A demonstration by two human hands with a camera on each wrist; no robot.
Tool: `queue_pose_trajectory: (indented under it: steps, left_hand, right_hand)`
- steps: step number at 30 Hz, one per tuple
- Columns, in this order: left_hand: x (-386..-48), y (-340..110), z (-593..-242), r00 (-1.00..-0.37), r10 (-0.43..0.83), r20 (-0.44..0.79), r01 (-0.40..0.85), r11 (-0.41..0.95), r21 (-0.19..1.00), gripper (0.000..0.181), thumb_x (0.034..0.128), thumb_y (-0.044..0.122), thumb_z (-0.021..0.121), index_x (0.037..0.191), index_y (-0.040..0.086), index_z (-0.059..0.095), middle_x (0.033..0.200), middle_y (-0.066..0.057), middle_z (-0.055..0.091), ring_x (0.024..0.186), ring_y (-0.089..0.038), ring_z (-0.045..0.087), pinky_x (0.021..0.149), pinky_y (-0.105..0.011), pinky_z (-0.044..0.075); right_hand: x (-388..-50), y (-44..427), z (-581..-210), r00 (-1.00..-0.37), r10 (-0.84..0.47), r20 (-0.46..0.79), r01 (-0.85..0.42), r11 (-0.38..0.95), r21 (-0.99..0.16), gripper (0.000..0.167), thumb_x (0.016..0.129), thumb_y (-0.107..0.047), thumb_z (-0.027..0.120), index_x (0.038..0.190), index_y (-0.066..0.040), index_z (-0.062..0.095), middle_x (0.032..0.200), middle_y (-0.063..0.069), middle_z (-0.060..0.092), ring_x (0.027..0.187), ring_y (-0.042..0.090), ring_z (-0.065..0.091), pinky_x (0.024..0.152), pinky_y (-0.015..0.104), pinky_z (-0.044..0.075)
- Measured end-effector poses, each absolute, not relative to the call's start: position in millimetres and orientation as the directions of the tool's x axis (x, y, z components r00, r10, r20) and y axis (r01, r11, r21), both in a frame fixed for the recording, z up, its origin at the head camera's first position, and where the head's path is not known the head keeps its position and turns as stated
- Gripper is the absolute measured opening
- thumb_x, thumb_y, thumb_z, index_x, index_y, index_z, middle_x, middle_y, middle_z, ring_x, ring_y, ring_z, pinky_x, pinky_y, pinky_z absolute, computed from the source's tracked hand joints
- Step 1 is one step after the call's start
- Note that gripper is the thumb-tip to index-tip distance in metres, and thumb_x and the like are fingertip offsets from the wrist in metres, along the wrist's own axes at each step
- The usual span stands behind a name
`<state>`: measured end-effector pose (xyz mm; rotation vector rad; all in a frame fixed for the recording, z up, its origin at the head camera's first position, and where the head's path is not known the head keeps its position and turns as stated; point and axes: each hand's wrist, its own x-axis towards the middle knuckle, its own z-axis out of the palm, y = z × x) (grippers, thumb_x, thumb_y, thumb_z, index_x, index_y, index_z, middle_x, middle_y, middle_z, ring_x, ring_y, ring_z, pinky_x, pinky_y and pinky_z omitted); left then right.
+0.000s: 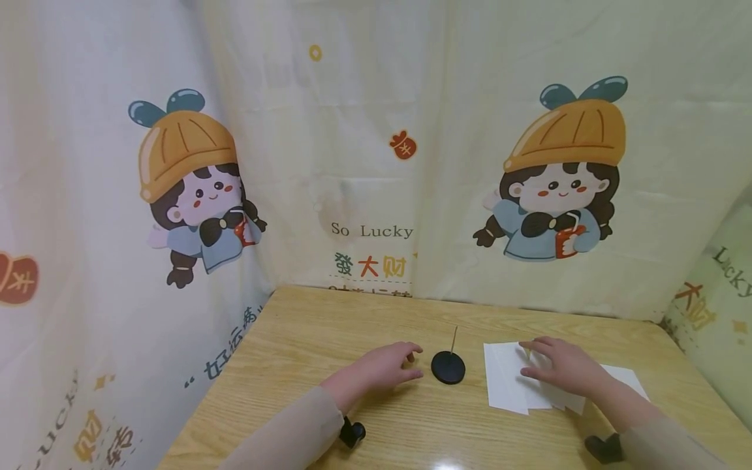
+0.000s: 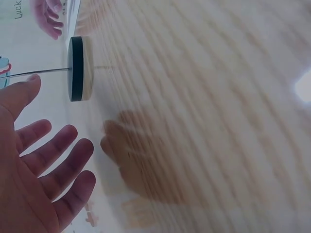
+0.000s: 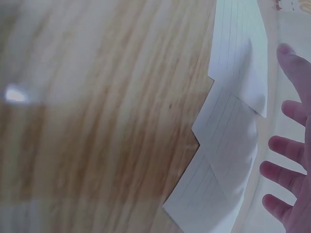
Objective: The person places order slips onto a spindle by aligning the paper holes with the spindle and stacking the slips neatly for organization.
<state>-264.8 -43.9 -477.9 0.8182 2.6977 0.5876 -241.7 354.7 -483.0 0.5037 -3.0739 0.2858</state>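
Note:
A round black base (image 1: 448,369) with a thin upright rod (image 1: 454,339) stands on the wooden table between both hands. Just left of it hovers my left hand (image 1: 384,367), its fingers loosely bent and apart. In the left wrist view that hand's palm (image 2: 29,170) faces the base (image 2: 77,69) and holds nothing. Several overlapping sheets of white lined paper (image 1: 505,378) lie right of the base. Over them is my right hand (image 1: 564,367); in the right wrist view its fingers (image 3: 286,148) are spread above the sheets (image 3: 226,111), gripping nothing.
The wooden table (image 1: 317,326) reaches back to a printed cloth (image 1: 364,163) that hangs behind it and along both sides. Dark wrist-worn devices (image 1: 352,432) sit at both sleeves. Light glares off the tabletop near its front.

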Motion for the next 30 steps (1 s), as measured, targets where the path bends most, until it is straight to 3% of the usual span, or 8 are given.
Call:
queue_pose_trajectory:
  steps: [16,22,30]
  left_hand:
    - [-278,-26,-476,-0.785,0.599,-0.161,0.485,0.754,0.443,0.056,0.0926,0.048,0.066,0.140,0.023,0.051,0.112,0.007,0.063,0.101,-0.006,0.059,0.092,-0.031,0.047]
    - [-280,-22,-475,-0.783,0.598,-0.169,0.484,0.757,0.439,0.056,0.0919,0.049,0.067,0.139,0.024,0.052,0.113,0.007,0.064,0.101,-0.007,0.060,0.091,-0.031,0.048]
    - [-283,-17,-477,-0.782,0.601,-0.165,0.490,0.756,0.434,0.057,0.0920,0.049,0.067,0.140,0.022,0.053,0.105,0.009,0.062,0.093,-0.004,0.057,0.089,-0.029,0.048]
  right_hand:
    - [-259,351,-480,-0.959,-0.282,-0.011,-0.274,0.938,-0.212,0.070,0.078,-0.058,0.076,0.128,-0.011,0.065,0.124,0.023,0.060,0.113,0.048,0.054,0.089,0.066,0.042]
    - [-262,352,-481,-0.948,-0.316,0.030,-0.315,0.928,-0.200,0.064,0.078,-0.054,0.078,0.125,-0.012,0.068,0.120,0.020,0.061,0.109,0.046,0.056,0.087,0.064,0.044]
    - [-273,353,-490,-0.944,-0.329,0.031,-0.330,0.931,-0.153,0.069,0.075,-0.063,0.075,0.123,-0.014,0.069,0.117,0.017,0.062,0.108,0.043,0.056,0.088,0.064,0.043]
